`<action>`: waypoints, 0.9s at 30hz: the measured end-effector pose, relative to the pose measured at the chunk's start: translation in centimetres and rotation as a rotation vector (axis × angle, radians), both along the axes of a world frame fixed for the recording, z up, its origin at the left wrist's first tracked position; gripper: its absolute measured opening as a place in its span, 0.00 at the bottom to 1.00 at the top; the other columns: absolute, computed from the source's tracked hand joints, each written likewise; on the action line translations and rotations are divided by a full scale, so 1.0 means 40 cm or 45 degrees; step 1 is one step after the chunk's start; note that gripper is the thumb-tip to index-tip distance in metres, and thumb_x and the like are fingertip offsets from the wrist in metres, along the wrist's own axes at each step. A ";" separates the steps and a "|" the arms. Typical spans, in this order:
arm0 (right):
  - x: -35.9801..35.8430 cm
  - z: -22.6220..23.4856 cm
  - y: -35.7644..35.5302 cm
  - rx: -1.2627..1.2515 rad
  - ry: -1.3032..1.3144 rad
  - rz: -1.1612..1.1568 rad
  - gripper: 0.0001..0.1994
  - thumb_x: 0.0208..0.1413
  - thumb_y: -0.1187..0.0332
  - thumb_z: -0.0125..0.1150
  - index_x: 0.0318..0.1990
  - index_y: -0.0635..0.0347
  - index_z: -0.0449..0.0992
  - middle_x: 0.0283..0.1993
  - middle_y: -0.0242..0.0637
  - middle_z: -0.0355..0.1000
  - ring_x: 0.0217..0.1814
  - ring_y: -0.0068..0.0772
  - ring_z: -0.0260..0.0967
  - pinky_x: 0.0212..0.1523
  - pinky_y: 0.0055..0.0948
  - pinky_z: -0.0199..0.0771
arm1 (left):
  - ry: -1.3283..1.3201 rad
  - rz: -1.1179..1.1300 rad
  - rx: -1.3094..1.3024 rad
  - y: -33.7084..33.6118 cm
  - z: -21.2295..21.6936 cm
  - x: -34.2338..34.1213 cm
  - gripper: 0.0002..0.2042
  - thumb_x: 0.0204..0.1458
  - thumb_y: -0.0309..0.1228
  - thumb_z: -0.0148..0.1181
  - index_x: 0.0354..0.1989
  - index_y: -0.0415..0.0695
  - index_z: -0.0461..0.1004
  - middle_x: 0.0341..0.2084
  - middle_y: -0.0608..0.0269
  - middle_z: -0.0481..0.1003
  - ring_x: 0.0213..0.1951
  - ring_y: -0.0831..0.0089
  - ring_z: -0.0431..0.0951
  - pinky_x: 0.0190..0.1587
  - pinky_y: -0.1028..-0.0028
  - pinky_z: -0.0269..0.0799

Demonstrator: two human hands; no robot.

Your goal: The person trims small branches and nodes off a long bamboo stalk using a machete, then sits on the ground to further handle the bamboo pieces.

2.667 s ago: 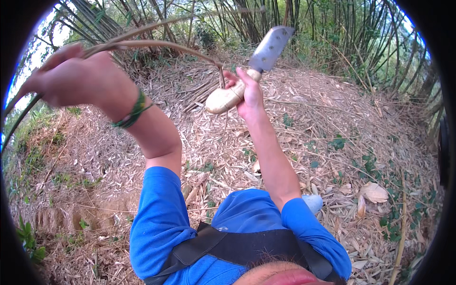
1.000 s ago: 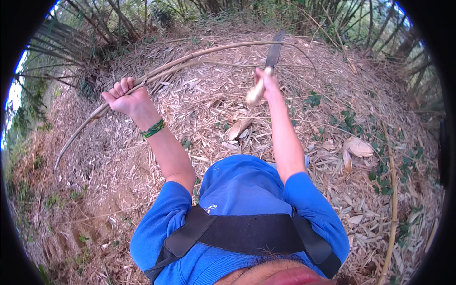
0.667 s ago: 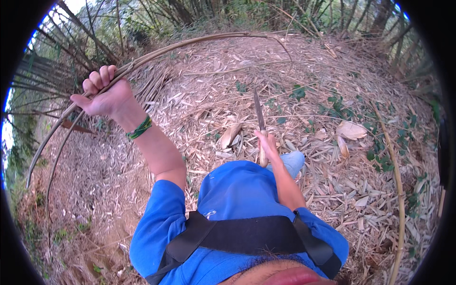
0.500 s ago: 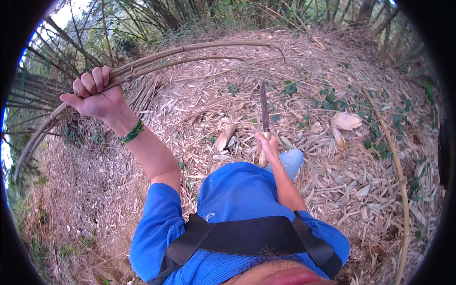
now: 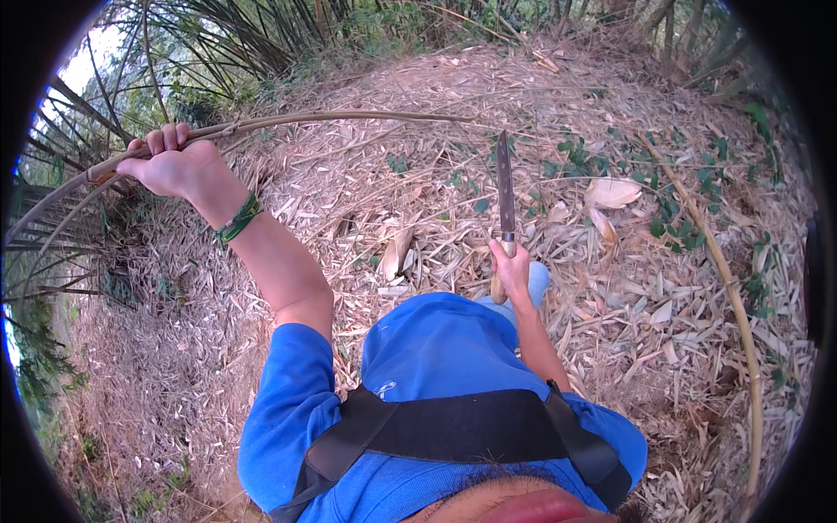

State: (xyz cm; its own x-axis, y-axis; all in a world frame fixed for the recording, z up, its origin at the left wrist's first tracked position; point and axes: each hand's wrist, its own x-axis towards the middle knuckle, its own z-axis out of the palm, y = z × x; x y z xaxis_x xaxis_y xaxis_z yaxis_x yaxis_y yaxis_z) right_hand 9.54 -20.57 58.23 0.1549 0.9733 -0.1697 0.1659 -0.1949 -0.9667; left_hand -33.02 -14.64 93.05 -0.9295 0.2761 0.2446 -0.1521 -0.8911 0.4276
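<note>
"What does my left side have?"

"On my feed the left hand [image 5: 181,168] is out at the upper left, fingers curled closed around a long brown stalk [image 5: 336,115]. The stalk arches from the left rim to above the middle of the view. A thinner stem [image 5: 78,209] shows just below it at the left; whether the fingers hold that too, I can't tell."

"And my right?"

"The right hand [image 5: 513,268] is lower, just in front of the blue shirt [image 5: 436,340], fingers wrapped shut around the pale handle of a knife [image 5: 506,187]. The blade points away from the body. Its tip looks near the stalk's far end, but I can't judge the depth between them."

"What do I see around them?"

"Dry leaf litter [image 5: 192,366] over the ground, one pale husk [image 5: 614,193] right of the blade, a tan husk [image 5: 397,253] to its left. A long pole [image 5: 731,288] curves down the right side. Bamboo [image 5: 244,52] stands at the upper left, and I see a green band [image 5: 240,220] on the left wrist."
</note>
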 end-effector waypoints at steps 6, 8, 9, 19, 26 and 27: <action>-0.021 0.024 0.047 0.084 -0.091 0.073 0.13 0.55 0.61 0.66 0.26 0.60 0.73 0.17 0.27 0.67 0.16 0.18 0.63 0.18 0.24 0.61 | 0.539 -0.354 0.018 0.015 -0.029 0.085 0.32 0.59 0.66 0.22 0.16 0.53 0.51 0.09 0.77 0.45 0.13 0.81 0.41 0.15 0.78 0.37; -0.044 0.025 0.080 0.136 -0.167 0.132 0.13 0.54 0.62 0.67 0.27 0.61 0.73 0.16 0.28 0.67 0.16 0.18 0.63 0.18 0.24 0.61 | 0.628 -0.443 0.077 0.021 -0.042 0.104 0.32 0.57 0.67 0.23 0.16 0.53 0.50 0.09 0.77 0.45 0.12 0.81 0.42 0.14 0.78 0.35; -0.057 0.026 0.092 0.113 -0.122 0.147 0.13 0.54 0.61 0.67 0.27 0.61 0.73 0.16 0.28 0.67 0.16 0.18 0.63 0.18 0.23 0.61 | 0.642 -0.443 0.078 0.024 -0.044 0.116 0.32 0.57 0.67 0.24 0.16 0.52 0.50 0.09 0.77 0.45 0.12 0.81 0.42 0.14 0.78 0.35; -0.167 0.445 0.339 0.286 0.026 0.144 0.10 0.52 0.64 0.66 0.29 0.59 0.74 0.22 0.33 0.71 0.20 0.25 0.68 0.24 0.30 0.73 | 0.408 -0.209 -0.037 0.054 -0.035 0.086 0.31 0.56 0.68 0.27 0.20 0.51 0.51 0.10 0.75 0.44 0.14 0.79 0.41 0.16 0.76 0.37; -0.166 0.516 0.380 1.186 0.255 -0.362 0.05 0.50 0.73 0.59 0.23 0.58 0.75 0.20 0.36 0.72 0.21 0.25 0.71 0.24 0.27 0.72 | 0.347 -0.203 -0.024 0.156 -0.004 0.163 0.31 0.59 0.67 0.25 0.19 0.52 0.50 0.10 0.75 0.46 0.13 0.80 0.44 0.16 0.76 0.39; -0.192 0.314 0.402 1.014 0.143 -0.473 0.06 0.49 0.74 0.57 0.22 0.60 0.75 0.19 0.38 0.73 0.22 0.27 0.72 0.24 0.29 0.72 | 0.366 -0.250 -0.026 0.167 -0.001 0.186 0.31 0.59 0.66 0.25 0.19 0.52 0.50 0.10 0.75 0.46 0.13 0.80 0.44 0.16 0.77 0.40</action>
